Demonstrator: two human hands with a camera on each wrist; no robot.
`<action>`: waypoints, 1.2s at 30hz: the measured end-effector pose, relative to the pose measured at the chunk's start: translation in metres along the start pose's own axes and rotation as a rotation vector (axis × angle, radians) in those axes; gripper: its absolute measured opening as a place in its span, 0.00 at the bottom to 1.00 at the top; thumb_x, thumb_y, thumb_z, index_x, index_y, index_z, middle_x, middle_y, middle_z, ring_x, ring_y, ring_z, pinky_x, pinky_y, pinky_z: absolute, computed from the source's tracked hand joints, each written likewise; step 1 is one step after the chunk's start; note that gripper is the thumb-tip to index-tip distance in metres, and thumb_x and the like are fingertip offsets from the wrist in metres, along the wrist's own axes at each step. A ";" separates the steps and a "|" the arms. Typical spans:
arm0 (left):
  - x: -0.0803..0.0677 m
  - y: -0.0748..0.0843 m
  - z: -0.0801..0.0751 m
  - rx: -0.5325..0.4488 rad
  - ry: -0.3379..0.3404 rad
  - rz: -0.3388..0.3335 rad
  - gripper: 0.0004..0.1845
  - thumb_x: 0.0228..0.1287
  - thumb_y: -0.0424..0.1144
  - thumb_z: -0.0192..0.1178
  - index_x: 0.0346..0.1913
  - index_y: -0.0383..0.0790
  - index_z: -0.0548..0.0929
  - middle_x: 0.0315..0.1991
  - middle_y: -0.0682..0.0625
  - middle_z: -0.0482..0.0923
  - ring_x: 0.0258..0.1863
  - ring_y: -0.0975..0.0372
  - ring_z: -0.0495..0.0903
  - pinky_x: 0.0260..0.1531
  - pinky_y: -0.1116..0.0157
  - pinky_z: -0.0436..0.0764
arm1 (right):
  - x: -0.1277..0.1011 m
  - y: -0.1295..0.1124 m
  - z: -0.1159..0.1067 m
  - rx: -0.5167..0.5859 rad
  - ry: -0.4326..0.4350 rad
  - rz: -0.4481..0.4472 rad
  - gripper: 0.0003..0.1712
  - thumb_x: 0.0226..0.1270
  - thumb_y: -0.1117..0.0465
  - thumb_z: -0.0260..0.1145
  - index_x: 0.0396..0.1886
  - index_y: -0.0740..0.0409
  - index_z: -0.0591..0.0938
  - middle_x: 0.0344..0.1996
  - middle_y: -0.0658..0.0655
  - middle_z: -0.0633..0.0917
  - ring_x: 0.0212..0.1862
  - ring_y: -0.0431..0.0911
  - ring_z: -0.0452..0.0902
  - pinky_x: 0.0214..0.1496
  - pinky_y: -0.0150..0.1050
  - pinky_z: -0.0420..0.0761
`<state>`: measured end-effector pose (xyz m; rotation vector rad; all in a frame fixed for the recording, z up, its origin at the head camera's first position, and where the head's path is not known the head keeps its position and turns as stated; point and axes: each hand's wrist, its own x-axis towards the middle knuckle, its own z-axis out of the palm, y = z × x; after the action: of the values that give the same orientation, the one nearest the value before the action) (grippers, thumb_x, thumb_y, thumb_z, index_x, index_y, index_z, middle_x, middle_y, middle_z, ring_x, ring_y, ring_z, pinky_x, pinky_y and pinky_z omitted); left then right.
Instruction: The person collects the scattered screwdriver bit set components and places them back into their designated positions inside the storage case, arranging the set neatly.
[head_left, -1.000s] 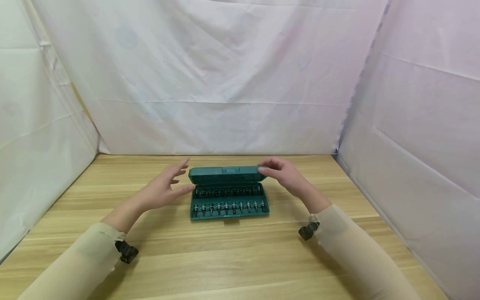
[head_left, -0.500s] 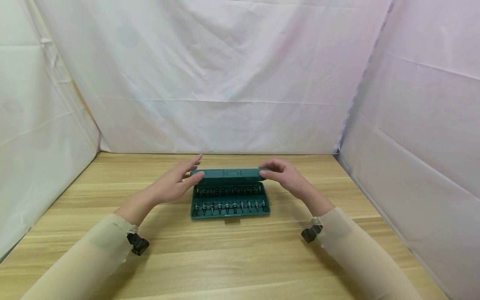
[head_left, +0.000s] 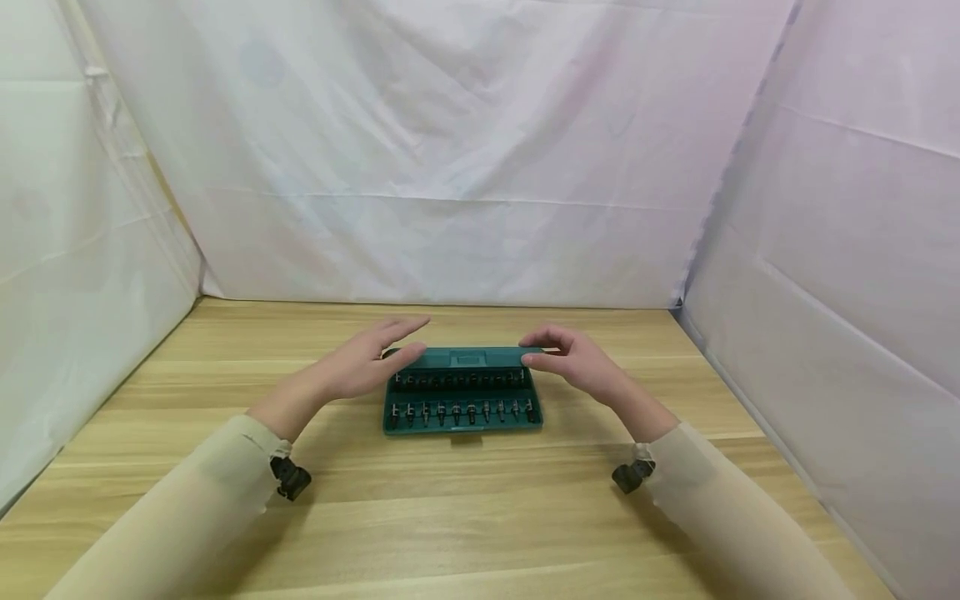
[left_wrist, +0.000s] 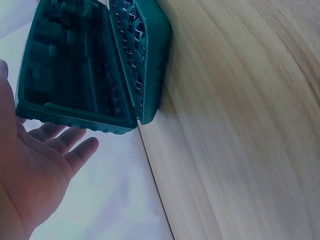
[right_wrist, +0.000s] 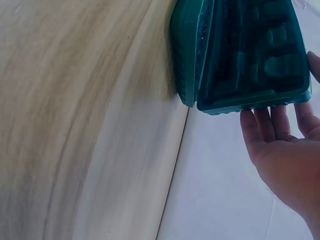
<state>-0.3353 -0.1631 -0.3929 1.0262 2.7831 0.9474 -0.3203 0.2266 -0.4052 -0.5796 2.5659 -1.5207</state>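
A dark green plastic bit case (head_left: 461,414) lies in the middle of the wooden table, with rows of metal bits standing in its base. Its lid (head_left: 468,358) is tilted low over the back row. My left hand (head_left: 367,362) lies with straight fingers over the lid's left end, thumb at the front edge. My right hand (head_left: 573,360) pinches the lid's right corner between thumb and curled fingers. In the left wrist view the left hand (left_wrist: 35,170) is flat behind the lid (left_wrist: 65,75). In the right wrist view the right hand (right_wrist: 280,150) reaches behind the lid (right_wrist: 255,55).
The wooden table (head_left: 465,508) is enclosed by white cloth walls (head_left: 450,167) at the back and on both sides. Both forearms wear beige sleeves with a small black clip at each wrist.
The lid has come down toward the base. My left hand moved right from beside the case onto the lid's left end. My right hand stayed on the right corner and sank with it.
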 end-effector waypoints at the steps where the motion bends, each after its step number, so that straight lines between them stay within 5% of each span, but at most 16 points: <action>1: 0.000 0.000 0.001 0.002 -0.004 0.001 0.34 0.89 0.62 0.47 0.89 0.59 0.59 0.88 0.41 0.58 0.86 0.40 0.58 0.79 0.32 0.63 | -0.001 0.000 0.000 -0.004 -0.005 0.000 0.22 0.81 0.50 0.72 0.67 0.53 0.84 0.69 0.56 0.82 0.73 0.58 0.78 0.73 0.58 0.80; 7: -0.002 0.000 0.007 0.001 -0.029 0.002 0.34 0.90 0.60 0.46 0.90 0.56 0.59 0.88 0.38 0.57 0.86 0.37 0.57 0.80 0.32 0.61 | -0.002 -0.004 0.003 -0.076 -0.052 -0.035 0.21 0.84 0.47 0.67 0.70 0.45 0.84 0.74 0.54 0.80 0.76 0.57 0.76 0.76 0.60 0.78; 14: -0.009 -0.001 0.012 -0.033 -0.062 -0.022 0.33 0.90 0.60 0.44 0.89 0.56 0.61 0.88 0.39 0.55 0.87 0.37 0.56 0.80 0.31 0.60 | 0.001 -0.011 0.011 -0.274 -0.185 -0.097 0.30 0.90 0.42 0.56 0.84 0.42 0.74 0.86 0.56 0.67 0.87 0.60 0.60 0.83 0.68 0.64; 24: -0.016 -0.001 0.018 -0.013 -0.134 -0.018 0.34 0.89 0.61 0.47 0.89 0.56 0.60 0.90 0.40 0.52 0.88 0.39 0.52 0.81 0.31 0.57 | -0.003 -0.016 0.024 -0.487 -0.282 -0.093 0.38 0.87 0.37 0.59 0.89 0.38 0.64 0.90 0.60 0.55 0.91 0.61 0.46 0.86 0.70 0.56; 36: -0.019 0.001 0.029 0.101 -0.189 -0.021 0.40 0.85 0.65 0.51 0.90 0.55 0.57 0.91 0.39 0.44 0.90 0.38 0.42 0.81 0.30 0.55 | -0.010 -0.017 0.033 -0.632 -0.338 -0.114 0.41 0.86 0.37 0.60 0.91 0.35 0.59 0.91 0.62 0.50 0.91 0.65 0.41 0.85 0.72 0.55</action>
<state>-0.3134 -0.1584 -0.4189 1.0371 2.7022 0.6750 -0.2975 0.1958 -0.4081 -0.9560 2.7293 -0.5259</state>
